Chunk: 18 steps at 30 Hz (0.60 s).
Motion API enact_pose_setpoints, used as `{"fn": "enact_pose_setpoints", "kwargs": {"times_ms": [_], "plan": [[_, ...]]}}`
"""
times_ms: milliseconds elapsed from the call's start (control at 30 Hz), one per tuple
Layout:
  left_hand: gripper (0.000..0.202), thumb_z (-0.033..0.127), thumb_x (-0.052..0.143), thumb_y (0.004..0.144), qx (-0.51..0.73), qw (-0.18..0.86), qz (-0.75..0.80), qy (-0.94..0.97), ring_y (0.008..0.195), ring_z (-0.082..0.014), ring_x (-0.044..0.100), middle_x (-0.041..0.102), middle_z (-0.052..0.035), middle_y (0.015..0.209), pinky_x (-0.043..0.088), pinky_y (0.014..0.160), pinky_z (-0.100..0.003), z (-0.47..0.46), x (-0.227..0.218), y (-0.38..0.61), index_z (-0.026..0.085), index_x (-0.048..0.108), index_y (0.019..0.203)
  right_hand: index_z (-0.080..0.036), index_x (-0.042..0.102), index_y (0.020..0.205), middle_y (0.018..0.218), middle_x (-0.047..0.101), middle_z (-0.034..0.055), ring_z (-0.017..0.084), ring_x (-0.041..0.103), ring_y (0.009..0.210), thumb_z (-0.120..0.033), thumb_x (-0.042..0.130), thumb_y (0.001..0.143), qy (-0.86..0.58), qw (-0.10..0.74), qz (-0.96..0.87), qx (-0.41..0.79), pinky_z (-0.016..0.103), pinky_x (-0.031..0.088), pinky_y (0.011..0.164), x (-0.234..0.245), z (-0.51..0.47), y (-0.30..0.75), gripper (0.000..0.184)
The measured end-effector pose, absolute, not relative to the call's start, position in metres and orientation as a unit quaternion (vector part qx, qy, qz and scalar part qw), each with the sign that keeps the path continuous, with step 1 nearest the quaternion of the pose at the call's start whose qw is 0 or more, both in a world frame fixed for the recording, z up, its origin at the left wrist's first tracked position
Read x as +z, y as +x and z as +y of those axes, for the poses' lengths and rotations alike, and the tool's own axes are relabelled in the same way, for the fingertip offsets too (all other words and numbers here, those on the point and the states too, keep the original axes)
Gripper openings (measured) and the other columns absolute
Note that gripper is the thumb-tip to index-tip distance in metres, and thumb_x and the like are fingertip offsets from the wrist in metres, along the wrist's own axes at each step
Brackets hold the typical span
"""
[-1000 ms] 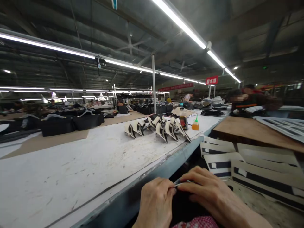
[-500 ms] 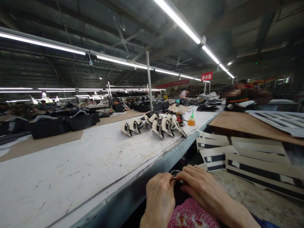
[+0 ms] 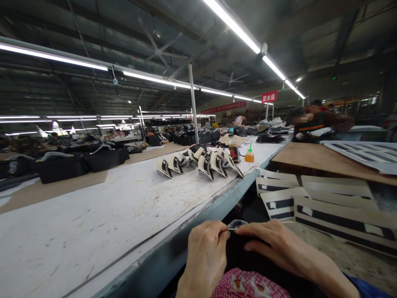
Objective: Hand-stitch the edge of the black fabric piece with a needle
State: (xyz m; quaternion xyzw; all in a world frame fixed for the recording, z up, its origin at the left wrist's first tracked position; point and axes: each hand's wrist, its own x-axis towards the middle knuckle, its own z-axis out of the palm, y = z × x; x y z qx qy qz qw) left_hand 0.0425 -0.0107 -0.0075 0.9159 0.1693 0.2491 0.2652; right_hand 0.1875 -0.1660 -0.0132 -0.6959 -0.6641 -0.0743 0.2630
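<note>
Low in the view, my left hand [image 3: 206, 248] is closed in a pinch on a thin pale-edged piece [image 3: 232, 229], most of which the hands hide. Fingertips of my right hand [image 3: 274, 242] press on the other end of that same edge, its thumb held below. Something grey and crumpled [image 3: 237, 223] shows just beyond the fingers. Dark material hangs under both hands, above a red-checked apron [image 3: 238, 285]. Right of my hands, several cream panels with black strips [image 3: 344, 221] lean or lie on a speckled surface.
A long white-topped table [image 3: 102, 231] with a blue edge runs along my left. On it stand curved cream-and-black pieces [image 3: 206, 163], a dark tin [image 3: 234, 153] and an orange glue bottle [image 3: 249, 154]. A co-worker [image 3: 316, 120] bends over a brown board [image 3: 310, 159].
My right hand has flattened and its fingers have shifted slightly right, opening a wider stretch of the pale edge between the hands. The left hand keeps its pinch.
</note>
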Motion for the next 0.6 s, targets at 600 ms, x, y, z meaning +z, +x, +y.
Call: {"fn": "enact_pose_setpoints", "kwargs": {"times_ms": [600], "plan": [[0.017,0.022,0.062,0.086,0.296,0.354,0.088,0.883,0.065,-0.0118,0.065,0.069,0.0051,0.068,0.045,0.065,-0.02,-0.002,0.037,-0.018,0.024,0.074,0.073,-0.025,0.07,0.078,0.106,0.07,0.0,0.017,0.068,0.094,-0.035,0.068,0.095,-0.677,0.358,-0.639,-0.067,0.027,0.05,0.082,0.055,-0.192,0.183,0.019]]}}
